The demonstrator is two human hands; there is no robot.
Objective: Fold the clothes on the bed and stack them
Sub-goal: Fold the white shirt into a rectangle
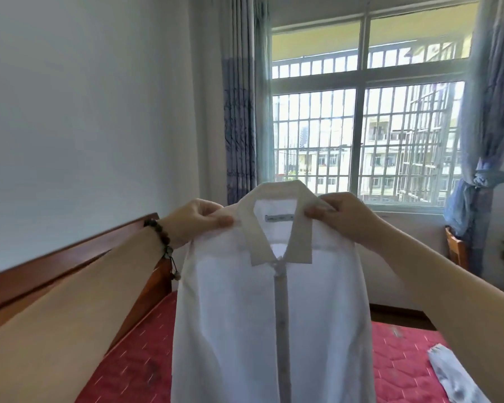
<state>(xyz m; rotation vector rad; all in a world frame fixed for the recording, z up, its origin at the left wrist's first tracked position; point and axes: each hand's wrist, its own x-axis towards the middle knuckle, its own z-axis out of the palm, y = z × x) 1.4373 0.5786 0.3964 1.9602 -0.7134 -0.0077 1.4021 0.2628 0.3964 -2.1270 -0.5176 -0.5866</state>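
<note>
Overhead, both hands pinch a white shirt point(274, 301) above the red bed point(402, 356), window point(364, 112) behind.

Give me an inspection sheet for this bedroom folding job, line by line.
Surface: red quilted mattress, partly hidden by the shirt.
Job's things: white collared button-up shirt held up by its shoulders, front buttoned, hanging over the bed; pale grey-white garment lying at the right edge.
Clutter: nothing seen.
Grippers: left hand pinches the left shoulder; right hand pinches the right shoulder.
Cables: nothing seen.
Surroundings: brown wooden headboard on the left, barred window, blue patterned curtains, wooden chair.
</note>
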